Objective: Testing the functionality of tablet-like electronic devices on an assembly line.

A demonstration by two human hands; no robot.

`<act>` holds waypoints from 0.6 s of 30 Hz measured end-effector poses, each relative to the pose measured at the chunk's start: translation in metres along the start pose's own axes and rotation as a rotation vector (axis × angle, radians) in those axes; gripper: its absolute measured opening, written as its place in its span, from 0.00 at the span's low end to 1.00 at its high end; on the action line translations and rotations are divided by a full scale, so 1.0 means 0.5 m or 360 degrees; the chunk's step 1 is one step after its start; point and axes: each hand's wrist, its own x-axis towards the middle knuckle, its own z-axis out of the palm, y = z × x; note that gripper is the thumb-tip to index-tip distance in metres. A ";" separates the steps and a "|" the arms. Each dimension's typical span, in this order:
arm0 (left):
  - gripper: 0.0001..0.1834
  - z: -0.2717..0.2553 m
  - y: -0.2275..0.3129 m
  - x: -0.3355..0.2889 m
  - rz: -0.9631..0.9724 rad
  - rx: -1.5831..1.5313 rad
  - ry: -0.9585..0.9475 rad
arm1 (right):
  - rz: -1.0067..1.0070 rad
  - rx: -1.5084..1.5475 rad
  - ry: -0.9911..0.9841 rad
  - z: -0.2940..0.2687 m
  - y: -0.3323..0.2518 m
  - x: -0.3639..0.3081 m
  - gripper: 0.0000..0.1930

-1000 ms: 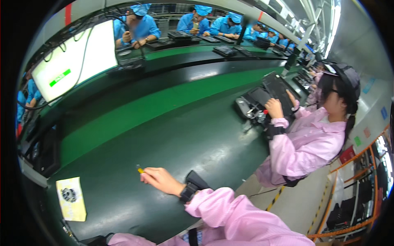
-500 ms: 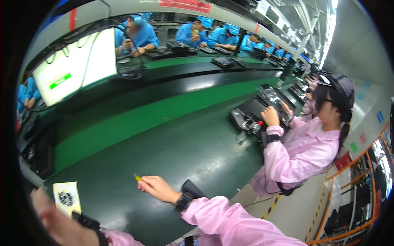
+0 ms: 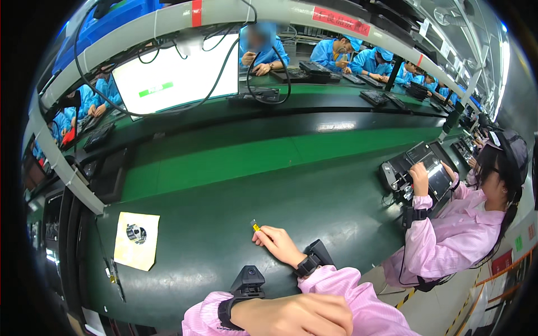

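My right hand is over the green worktable, its thumb and fingers pinched on a small yellow piece with a grey tip. Its exact kind is too small to tell. Near the lower edge, my left hand lies across in front of my right forearm, back upward. Its fingertips are bent out of sight, so whether anything is in them is hidden. A dark strap with a small black camera sits on my left wrist, and a similar strap is on the right one.
A pale yellow sheet bearing small black round parts lies at the left, beside a thin pen-like tool. A lit monitor stands behind. At the right, a person in pink handles a black device. People in blue sit across.
My left hand has swung from the far left to the lower middle, in front of my right forearm. The view has turned left; my right hand still pinches the yellow piece.
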 end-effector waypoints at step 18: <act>0.06 0.066 0.007 -0.018 -0.0040 0.0342 0.0307 | 0.0066 -0.0024 -0.0042 -0.004 -0.002 0.000 0.12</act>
